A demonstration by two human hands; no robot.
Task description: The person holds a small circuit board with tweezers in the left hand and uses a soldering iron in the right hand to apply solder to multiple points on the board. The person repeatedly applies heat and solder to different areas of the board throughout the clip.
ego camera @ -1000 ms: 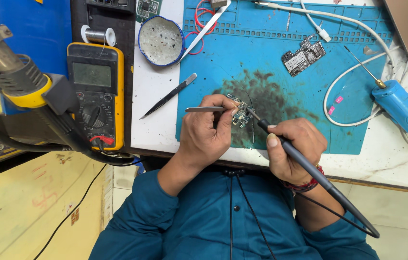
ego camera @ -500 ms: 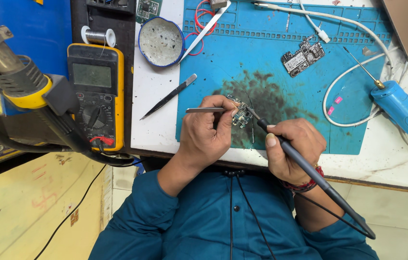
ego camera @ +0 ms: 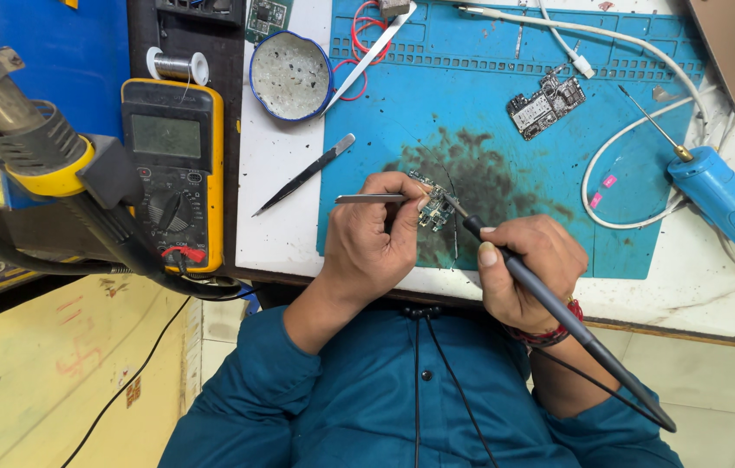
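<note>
Near the middle of the frame, over the dark scorched patch of the blue work mat [ego camera: 489,104], the left hand [ego camera: 376,238] pinches a pair of metal tweezers [ego camera: 370,198], their tips on a small circuit board [ego camera: 433,206]. The right hand [ego camera: 528,269] is closed around a black soldering iron [ego camera: 558,312], held like a pen, its tip touching the same small board. At upper right of the mat lies a second circuit board [ego camera: 545,106]. Toward the left, another pair of tweezers [ego camera: 305,175] rests on the white bench beside a round tin [ego camera: 290,74]. At far left stands a yellow multimeter [ego camera: 173,165], and a blue tool [ego camera: 723,201] lies at the right edge.
</note>
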